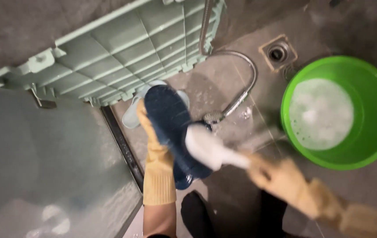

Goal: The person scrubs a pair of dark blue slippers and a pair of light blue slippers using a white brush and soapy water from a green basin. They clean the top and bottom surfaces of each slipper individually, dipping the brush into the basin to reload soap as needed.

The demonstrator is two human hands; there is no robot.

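- Two hands in yellow rubber gloves are at work over a wet bathroom floor point(223, 83), seen from above.
- The left hand point(146, 121) is closed around the dark blue slipper point(171, 128) from its far side. It holds the slipper in the air, sole up, a little above the floor and near the middle of the view.
- The right hand point(272, 174) is closed on the handle of a white scrubbing brush point(206, 147). The head of the brush lies against the sole, on the half nearer to the person. This hand is blurred, so I cannot tell how the fingers sit.
- A second slipper, pale green point(131, 115), lies on the floor just behind the blue one and is partly hidden by it.
- A metal shower hose point(248, 83) curves over the floor, and its head rests just beside the blue slipper.
- A green bucket point(373, 94) with foamy water stands at the right, well apart from the hands. The floor drain point(277, 53) is near it.
- A pale green plastic panel point(122, 53) with ribs stands tilted at the top of the view.
- As I judge, the scrubbing of the blue sole is in progress. I see little foam on the sole, so I cannot tell how much of it is already clean. The rinsing seems not yet done, and the pale green slipper is untouched at this moment.
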